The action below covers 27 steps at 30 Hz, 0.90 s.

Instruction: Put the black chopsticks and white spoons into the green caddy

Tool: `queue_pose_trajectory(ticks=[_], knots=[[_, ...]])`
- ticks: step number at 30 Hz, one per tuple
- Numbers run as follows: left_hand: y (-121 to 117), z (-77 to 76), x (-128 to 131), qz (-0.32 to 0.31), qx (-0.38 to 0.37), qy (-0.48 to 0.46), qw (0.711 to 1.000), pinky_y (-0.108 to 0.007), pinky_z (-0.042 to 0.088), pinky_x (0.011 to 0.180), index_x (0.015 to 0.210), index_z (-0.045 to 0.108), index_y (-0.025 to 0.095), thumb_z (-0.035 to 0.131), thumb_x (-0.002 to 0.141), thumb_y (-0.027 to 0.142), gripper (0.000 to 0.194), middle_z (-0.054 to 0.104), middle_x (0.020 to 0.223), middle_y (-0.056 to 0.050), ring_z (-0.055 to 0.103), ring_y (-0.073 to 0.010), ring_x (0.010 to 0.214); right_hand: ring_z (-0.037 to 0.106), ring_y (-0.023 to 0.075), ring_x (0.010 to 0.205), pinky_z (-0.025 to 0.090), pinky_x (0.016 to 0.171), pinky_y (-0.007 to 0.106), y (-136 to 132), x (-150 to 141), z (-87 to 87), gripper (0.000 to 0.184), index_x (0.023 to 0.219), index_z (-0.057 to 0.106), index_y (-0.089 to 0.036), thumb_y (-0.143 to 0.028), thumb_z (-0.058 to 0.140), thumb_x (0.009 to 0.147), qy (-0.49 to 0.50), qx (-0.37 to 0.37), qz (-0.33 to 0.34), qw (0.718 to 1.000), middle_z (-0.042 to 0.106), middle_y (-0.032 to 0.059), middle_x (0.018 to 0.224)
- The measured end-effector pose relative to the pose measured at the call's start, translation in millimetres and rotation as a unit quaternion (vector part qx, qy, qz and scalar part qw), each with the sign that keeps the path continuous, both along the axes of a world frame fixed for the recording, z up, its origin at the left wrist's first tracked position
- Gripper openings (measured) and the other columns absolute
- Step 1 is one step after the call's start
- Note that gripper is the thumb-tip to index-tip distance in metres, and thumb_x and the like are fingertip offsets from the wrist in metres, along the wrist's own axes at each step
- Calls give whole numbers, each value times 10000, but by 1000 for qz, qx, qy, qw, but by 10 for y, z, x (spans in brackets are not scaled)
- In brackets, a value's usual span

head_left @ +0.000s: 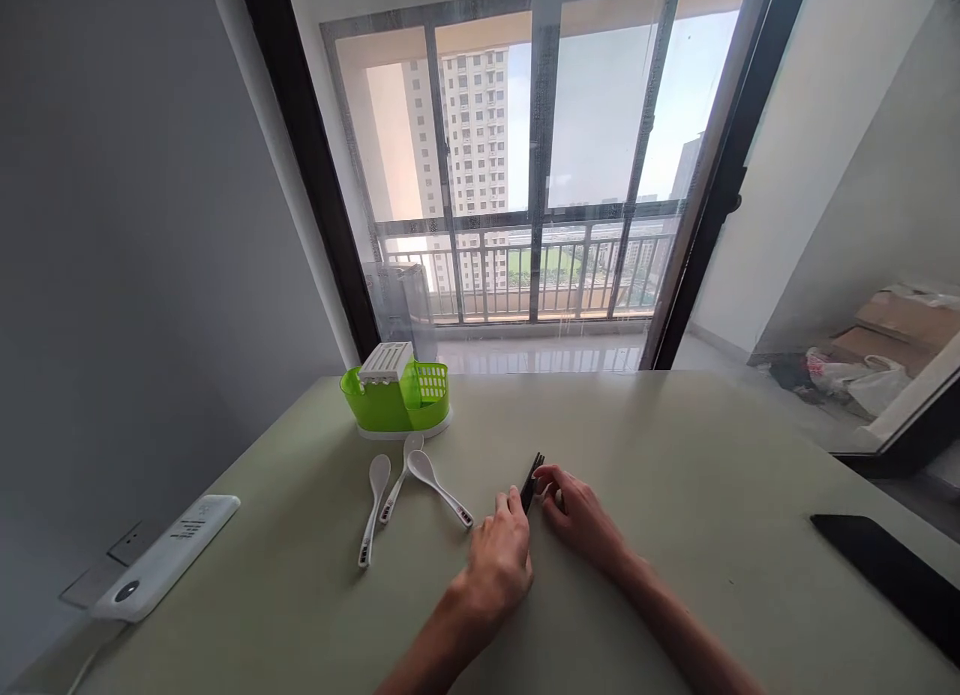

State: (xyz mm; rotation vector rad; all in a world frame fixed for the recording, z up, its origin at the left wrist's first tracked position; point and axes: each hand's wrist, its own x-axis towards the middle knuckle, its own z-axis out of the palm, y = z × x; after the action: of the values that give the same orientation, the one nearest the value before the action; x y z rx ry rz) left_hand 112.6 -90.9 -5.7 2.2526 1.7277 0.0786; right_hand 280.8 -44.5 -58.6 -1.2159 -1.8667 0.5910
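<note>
Black chopsticks (530, 483) point away from me near the middle of the table. My left hand (501, 550) is closed around their near part, which its fingers hide. Close to their far end, my right hand (574, 508) has its fingers curled, with the fingertips at the chopsticks. To the left lie three white spoons: one spoon (375, 505) apart from the others, a second spoon (397, 485) and a third spoon (442, 487) whose bowls meet. Behind them stands a green utensil caddy (379, 410) with a white slatted top on its left part.
A white power strip (176, 555) sits along the table's left edge by the wall. At the right edge lies a flat black object (885, 570). Beyond the table (637, 435) is a glass sliding door, with cardboard boxes (904, 325) behind glass at right.
</note>
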Motion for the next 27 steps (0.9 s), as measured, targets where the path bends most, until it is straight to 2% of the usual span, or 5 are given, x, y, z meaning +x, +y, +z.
queue_pose_trajectory(ticks=[5, 9, 12, 15, 27], knots=[[-45, 60, 165, 4, 15, 63, 998, -399, 531, 875, 1551, 355, 105, 647, 721, 85, 881, 599, 1306, -243, 651, -363, 1124, 622, 177, 750, 473, 730, 297, 0, 10, -7, 268, 1081, 613, -199, -187, 471, 855, -12, 1, 2, 1000, 706, 39, 895], [-55, 142, 148, -2, 84, 63, 995, -471, 473, 972, 1409, 523, 88, 603, 879, 228, 554, 637, 1231, -222, 603, -363, 1124, 626, 182, 776, 473, 752, 307, -8, 25, 5, 273, 1088, 613, -205, -185, 458, 865, -13, -6, 7, 1000, 697, 34, 896], [3, 196, 12, 16, 146, 58, 987, -485, 440, 992, 1197, 651, 117, 483, 977, 285, 324, 665, 1149, -193, 579, -341, 1099, 626, 182, 762, 471, 735, 304, -15, 26, 20, 264, 1094, 605, -206, -190, 462, 872, -5, -11, 12, 1000, 695, 36, 890], [73, 228, -204, 32, 182, 57, 981, -473, 417, 1014, 1088, 695, 150, 437, 999, 257, 293, 691, 1091, -164, 559, -318, 1125, 601, 167, 693, 463, 687, 291, -21, 19, 35, 280, 1122, 585, -207, -183, 456, 874, 13, -18, 1, 1000, 695, 30, 887], [97, 174, -912, 105, 218, 68, 968, -428, 422, 1029, 1149, 702, 184, 553, 938, 200, 258, 694, 1147, -113, 558, -291, 1151, 563, 154, 609, 467, 640, 276, -20, 28, 27, 281, 1128, 583, -210, -201, 464, 874, 27, -2, -20, 999, 706, 15, 831]])
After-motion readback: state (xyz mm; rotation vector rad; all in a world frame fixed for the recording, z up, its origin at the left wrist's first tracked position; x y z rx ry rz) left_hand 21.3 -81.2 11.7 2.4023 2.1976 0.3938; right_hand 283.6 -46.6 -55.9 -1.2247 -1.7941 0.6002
